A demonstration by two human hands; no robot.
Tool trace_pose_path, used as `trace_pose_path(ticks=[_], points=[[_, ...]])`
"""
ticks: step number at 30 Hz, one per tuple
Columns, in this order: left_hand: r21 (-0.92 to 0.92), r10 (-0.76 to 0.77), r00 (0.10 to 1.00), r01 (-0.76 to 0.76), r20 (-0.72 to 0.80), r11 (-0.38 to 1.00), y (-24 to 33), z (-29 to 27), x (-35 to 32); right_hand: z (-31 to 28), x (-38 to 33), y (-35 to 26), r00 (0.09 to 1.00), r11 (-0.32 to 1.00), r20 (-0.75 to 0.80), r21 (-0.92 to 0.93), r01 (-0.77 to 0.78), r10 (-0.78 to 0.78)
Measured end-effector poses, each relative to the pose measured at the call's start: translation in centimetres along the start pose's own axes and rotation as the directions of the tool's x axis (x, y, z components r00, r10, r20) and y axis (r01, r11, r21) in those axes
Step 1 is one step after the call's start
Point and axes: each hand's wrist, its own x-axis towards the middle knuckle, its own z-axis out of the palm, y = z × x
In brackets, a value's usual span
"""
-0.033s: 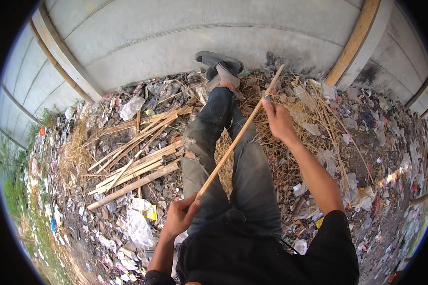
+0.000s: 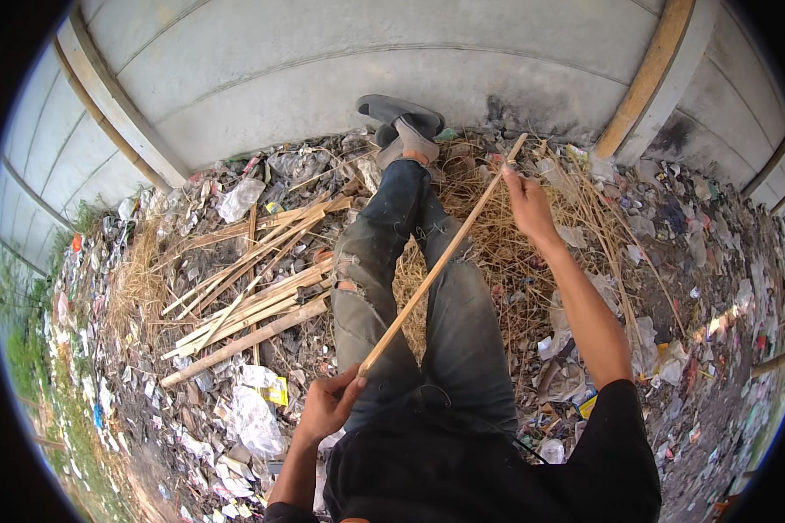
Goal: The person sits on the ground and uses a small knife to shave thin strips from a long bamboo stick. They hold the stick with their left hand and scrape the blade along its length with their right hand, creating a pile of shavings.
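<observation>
A long, thin bamboo strip runs slantwise over my legs, its far end up and to the right. My left hand is closed around its near end, thumb laid along it. Close to the far end, my right hand is closed with its fingers and thumb against the strip. Something small and greyish shows at those fingertips, too small to make out. Left of my legs lies a loose pile of split bamboo strips, with a thicker round pole along its near side.
My legs in torn dark trousers stretch forward, feet in grey slippers crossed by a concrete wall. Plastic litter and dry straw-like shavings cover the ground. A wooden post leans on the wall.
My right hand has slid up along the strip, closer to its far end. That end has dropped slightly towards me and to the right. My left hand stays nearly in place.
</observation>
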Motion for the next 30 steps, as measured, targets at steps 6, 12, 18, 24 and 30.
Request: trace_pose_path(ticks=[6, 12, 18, 24, 30], points=[[-0.269, -0.017, 0.989, 0.057, 0.147, 0.961, 0.8, 1.3, 1.4, 2.8, -6.1, -3.1, 0.975, 0.972, 0.179, 0.216, 0.091, -0.131], [-0.276, -0.015, 0.980, 0.070, 0.197, 0.958, 3.0, 2.1, 3.3, 6.8, -10.8, -9.3, 0.963, 0.817, 0.141, 0.566, 0.113, -0.231], [-0.119, 0.035, 0.997, -0.026, 0.075, 0.993, 4.7, 2.7, 4.5, 9.4, -12.0, -8.0, 0.947, 0.821, 0.141, 0.546, 0.169, -0.289], [0.241, 0.142, 0.976, -0.099, -0.166, 0.966, 4.1, 3.6, 5.0, 8.7, -16.8, -9.2, 0.840, 0.895, 0.365, -0.039, 0.443, -0.400], [0.367, 0.128, 0.976, -0.055, -0.177, 0.929, 4.2, 2.8, 4.4, 10.6, -14.7, -7.3, 0.858, 0.887, 0.318, -0.095, 0.452, -0.404]])
